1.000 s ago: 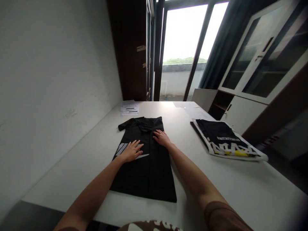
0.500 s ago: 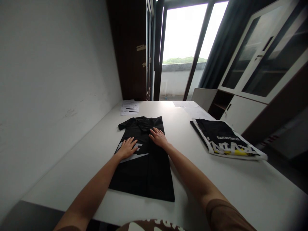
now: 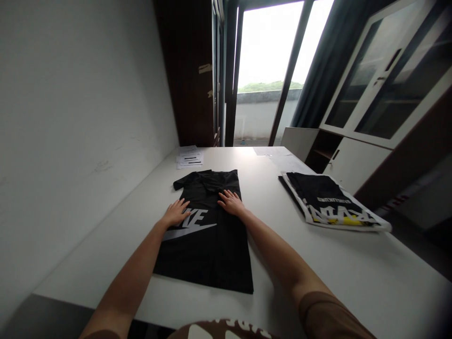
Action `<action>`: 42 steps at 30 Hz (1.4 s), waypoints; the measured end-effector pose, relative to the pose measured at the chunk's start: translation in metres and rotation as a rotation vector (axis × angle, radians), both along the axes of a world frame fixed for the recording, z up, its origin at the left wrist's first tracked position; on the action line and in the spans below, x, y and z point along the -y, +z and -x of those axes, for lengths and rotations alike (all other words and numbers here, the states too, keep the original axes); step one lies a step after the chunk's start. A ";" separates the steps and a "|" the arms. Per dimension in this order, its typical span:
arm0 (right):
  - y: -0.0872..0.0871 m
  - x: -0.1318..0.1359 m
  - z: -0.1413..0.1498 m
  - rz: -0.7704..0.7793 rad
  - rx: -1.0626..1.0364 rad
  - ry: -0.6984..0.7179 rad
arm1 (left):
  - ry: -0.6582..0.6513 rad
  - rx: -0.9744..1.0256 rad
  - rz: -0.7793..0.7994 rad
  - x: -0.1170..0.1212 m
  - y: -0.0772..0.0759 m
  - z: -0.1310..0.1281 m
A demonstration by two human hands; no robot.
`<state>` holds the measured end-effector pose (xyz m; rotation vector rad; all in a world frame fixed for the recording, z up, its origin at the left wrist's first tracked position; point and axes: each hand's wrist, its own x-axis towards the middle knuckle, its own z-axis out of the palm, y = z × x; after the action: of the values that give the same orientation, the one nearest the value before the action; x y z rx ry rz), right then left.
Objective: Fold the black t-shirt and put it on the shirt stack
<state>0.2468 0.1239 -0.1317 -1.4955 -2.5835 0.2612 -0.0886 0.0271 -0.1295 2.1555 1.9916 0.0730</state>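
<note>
A black T-shirt (image 3: 205, 259) with a grey printed logo lies on the white table, its right side folded in and one short sleeve sticking out at the far left. My left hand (image 3: 175, 213) rests flat on the shirt's left edge beside the lettering, fingers spread. On the folded right part, below the collar area, my right hand (image 3: 231, 202) lies flat with its fingers apart. Neither hand grips the cloth.
Folded black, white and yellow clothes (image 3: 335, 202) are stacked on the table (image 3: 106, 263) at the right. Paper slips (image 3: 189, 157) lie at the far left, and sheets (image 3: 278, 157) at the far right. A wall (image 3: 88, 117) borders the left side.
My left hand has slid left across the shirt, uncovering more of the logo, and the shirt's lower left edge has spread a little leftward. My right hand has stayed nearly in place.
</note>
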 end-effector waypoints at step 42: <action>0.049 0.048 0.026 0.010 0.098 0.004 | 0.202 0.153 -0.361 0.000 0.003 0.024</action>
<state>0.2203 0.0754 -0.0830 -1.5441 -2.6648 0.2065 -0.1126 0.0271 -0.1262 2.0544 2.2348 0.6541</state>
